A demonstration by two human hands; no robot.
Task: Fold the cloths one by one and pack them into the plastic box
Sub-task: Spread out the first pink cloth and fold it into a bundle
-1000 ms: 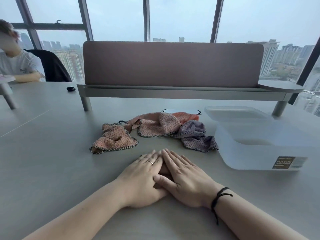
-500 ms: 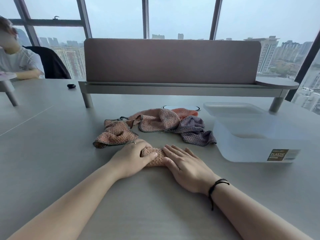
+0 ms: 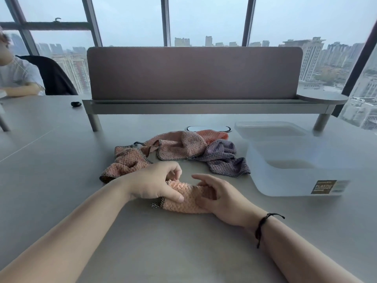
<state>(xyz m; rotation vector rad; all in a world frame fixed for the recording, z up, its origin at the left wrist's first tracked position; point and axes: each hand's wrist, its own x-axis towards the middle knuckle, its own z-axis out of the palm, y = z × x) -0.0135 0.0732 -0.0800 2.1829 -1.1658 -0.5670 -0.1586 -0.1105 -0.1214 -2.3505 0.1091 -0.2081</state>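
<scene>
A small peach cloth (image 3: 184,198) with a checked edge lies bunched on the table between my hands. My left hand (image 3: 155,182) holds its left end, thumb on top and fingers curled. My right hand (image 3: 218,196) grips its right end with curled fingers. Behind them lies a pile of loose cloths: a peach cloth (image 3: 126,165) on the left, a pink cloth (image 3: 179,146) in the middle, an orange cloth (image 3: 214,134) at the back and a purple cloth (image 3: 223,158) on the right. The translucent plastic box (image 3: 289,180) stands open at the right, nothing visible inside.
The box's lid (image 3: 269,128) lies behind the box. A raised shelf with a divider panel (image 3: 193,74) crosses the back of the table. A cable grommet (image 3: 208,128) sits behind the pile. A person (image 3: 14,76) sits at the far left beside a small black object (image 3: 75,103).
My hands were lying flat, one over the other. They have come apart and lifted, and now each grips an end of the small peach cloth, more of which shows.
</scene>
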